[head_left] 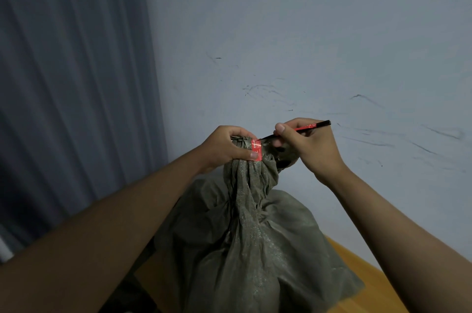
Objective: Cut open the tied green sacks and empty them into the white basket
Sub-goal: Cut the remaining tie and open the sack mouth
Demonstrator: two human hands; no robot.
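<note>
From the head camera, the dull green woven sack (245,248) stands on a honey-coloured wooden floor (357,269) against a pale scuffed wall (306,44), with a grey pleated curtain (71,82) to the left. Its neck is gathered into a twisted bunch and bound with red tape (256,150). The left hand (224,147) is clenched round that bunch just at the tape, thumb pressed against it. The right hand (304,144) pinches a slim red-and-black cutter (310,126), its tip at the tape's upper edge.

The cloth looks thin, soft and crinkly, and the bulging body suggests some weight. The bound neck appears the best hold, being the firmest part, with fingers kept behind the blade. The white basket is not in view.
</note>
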